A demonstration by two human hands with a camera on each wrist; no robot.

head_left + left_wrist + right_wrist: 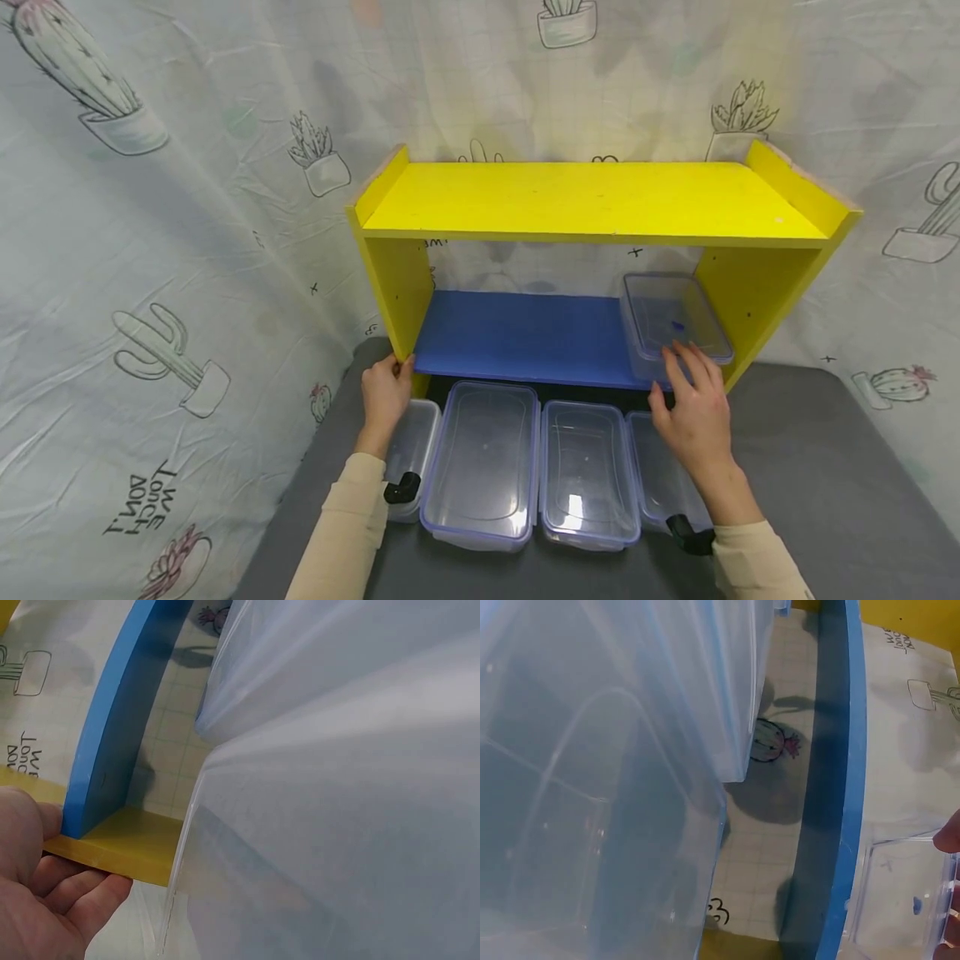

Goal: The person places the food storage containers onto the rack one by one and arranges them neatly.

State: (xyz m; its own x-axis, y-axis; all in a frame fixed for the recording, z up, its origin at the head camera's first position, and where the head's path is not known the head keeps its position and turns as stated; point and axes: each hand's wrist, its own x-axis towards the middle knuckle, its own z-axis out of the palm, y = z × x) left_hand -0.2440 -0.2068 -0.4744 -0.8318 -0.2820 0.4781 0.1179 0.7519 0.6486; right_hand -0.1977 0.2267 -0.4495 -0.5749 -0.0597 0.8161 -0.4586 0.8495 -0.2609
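Note:
A yellow shelf unit (600, 196) with a blue shelf board (525, 337) stands before me. My left hand (385, 393) grips the lower front edge of its left side panel. The left wrist view shows that thumb beside the blue board (105, 727) and the fingers curled around the yellow panel (127, 847). On the board's right end sits a clear plastic food container (667, 312) with a small blue mark. My right hand (697, 417) is at its front, fingers extended over the lid edge and thumb lower. In the right wrist view, fingertips (949, 836) reach the container (900, 892).
Several clear lidded containers stand in a row on the grey table (810, 483) before the unit, among them a large one (483, 458) and a narrower one (590, 475). Their walls fill much of both wrist views. A cactus-print cloth (225, 250) hangs behind.

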